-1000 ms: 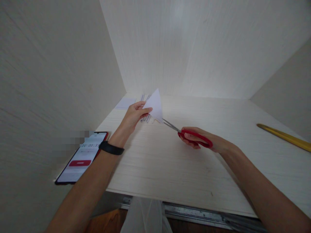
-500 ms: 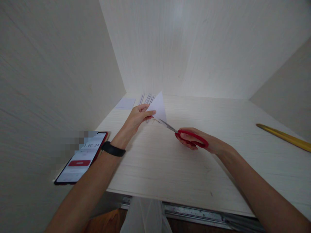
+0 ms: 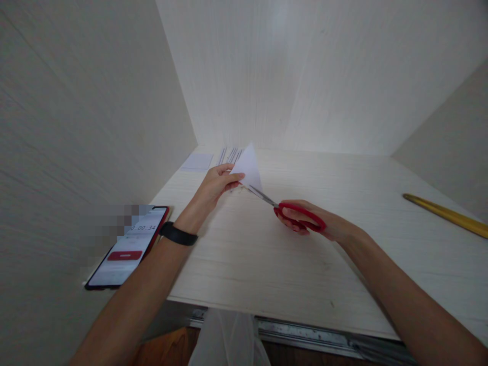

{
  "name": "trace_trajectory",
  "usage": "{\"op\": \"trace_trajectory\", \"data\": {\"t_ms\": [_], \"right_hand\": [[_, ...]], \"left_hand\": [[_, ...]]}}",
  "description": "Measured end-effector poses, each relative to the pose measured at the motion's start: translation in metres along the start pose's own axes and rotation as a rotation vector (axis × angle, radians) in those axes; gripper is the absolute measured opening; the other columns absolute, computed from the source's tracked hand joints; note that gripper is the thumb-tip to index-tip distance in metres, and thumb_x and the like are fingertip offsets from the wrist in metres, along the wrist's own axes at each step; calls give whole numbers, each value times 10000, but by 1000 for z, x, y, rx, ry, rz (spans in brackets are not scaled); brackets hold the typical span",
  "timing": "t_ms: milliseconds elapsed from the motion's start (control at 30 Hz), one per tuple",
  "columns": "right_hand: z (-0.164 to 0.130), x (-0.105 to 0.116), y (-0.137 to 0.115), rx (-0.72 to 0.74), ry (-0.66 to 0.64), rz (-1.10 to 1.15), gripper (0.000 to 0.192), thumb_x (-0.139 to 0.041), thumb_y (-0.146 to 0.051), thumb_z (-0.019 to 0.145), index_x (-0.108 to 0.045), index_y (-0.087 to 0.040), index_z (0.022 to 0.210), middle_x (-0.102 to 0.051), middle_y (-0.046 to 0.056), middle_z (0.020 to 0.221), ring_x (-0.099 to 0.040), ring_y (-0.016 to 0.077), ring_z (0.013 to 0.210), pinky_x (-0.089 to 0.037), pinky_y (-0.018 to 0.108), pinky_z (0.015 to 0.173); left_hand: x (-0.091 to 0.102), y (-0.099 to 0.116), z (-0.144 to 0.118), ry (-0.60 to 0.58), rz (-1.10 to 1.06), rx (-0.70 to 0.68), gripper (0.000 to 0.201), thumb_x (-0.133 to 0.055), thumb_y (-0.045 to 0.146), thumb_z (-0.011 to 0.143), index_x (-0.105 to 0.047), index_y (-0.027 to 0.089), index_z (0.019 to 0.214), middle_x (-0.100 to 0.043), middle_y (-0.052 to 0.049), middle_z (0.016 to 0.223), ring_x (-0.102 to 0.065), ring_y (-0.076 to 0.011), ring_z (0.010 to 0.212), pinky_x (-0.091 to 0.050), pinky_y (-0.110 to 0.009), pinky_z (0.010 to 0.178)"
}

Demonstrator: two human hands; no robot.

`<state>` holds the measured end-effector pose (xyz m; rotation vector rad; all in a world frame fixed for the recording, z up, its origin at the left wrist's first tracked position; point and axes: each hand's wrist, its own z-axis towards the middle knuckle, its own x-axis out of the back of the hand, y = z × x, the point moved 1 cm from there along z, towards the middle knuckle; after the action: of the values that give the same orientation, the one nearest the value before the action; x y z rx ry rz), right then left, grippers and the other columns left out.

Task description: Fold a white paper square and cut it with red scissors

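Note:
My left hand [image 3: 215,184] pinches a white triangular piece of paper [image 3: 248,165] and holds it tilted just above the pale wooden table [image 3: 267,254]. A black band sits on that wrist. My right hand [image 3: 316,223] grips red-handled scissors [image 3: 292,209]. Their metal blades point up-left and meet the paper's lower edge, close to my left fingers.
A phone [image 3: 127,246] with a lit timer screen lies at the table's left edge. A flat white sheet [image 3: 197,161] and several thin grey strips [image 3: 229,154] lie at the back left. A yellow ruler [image 3: 446,216] lies far right. Pale walls enclose the table.
The paper has dropped lower and tilted to the right. The scissors have slid left toward it along its bottom edge. The phone's timer has counted up.

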<state>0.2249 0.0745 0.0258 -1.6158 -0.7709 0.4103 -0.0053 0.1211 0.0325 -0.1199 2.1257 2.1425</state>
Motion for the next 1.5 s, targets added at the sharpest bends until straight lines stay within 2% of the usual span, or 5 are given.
{"op": "trace_trajectory", "data": {"t_ms": [467, 667, 933, 1133, 1500], "right_hand": [[1, 8, 12, -10, -23, -53, 411, -581, -569, 808, -460, -178, 759, -383, -44, 642, -345, 58, 515, -231, 189, 421], [4, 10, 14, -20, -19, -64, 390, -589, -543, 815, -479, -171, 770, -400, -53, 616, -342, 46, 480, -213, 184, 396], [3, 9, 8, -52, 14, -84, 362, -682, -487, 751, -503, -172, 750, -434, -73, 547, -336, 32, 410, -227, 179, 351], [4, 10, 9, -52, 44, -78, 346, -667, -486, 762, -525, -170, 769, -472, -62, 554, -360, 33, 394, -234, 174, 335], [4, 9, 10, -24, 102, -85, 383, -624, -526, 781, -497, -173, 702, -415, -61, 548, -340, 37, 405, -207, 180, 341]], "left_hand": [[2, -3, 3, 46, -9, 30, 266, -786, 131, 580, -635, 131, 799, -659, -10, 770, -597, -68, 642, -499, -169, 620], [3, -5, 4, 32, 1, 31, 269, -791, 145, 581, -637, 128, 801, -656, -9, 776, -596, -64, 648, -497, -162, 615], [0, -2, 1, 33, 26, 48, 263, -795, 156, 572, -653, 118, 790, -653, -14, 761, -584, -68, 644, -488, -168, 617], [1, -3, 2, 10, 13, 34, 263, -794, 166, 571, -650, 122, 787, -651, -11, 765, -585, -72, 653, -489, -181, 640], [1, -5, 3, 4, 6, 24, 253, -801, 177, 568, -641, 124, 757, -635, -16, 761, -564, -71, 632, -494, -198, 638]]}}
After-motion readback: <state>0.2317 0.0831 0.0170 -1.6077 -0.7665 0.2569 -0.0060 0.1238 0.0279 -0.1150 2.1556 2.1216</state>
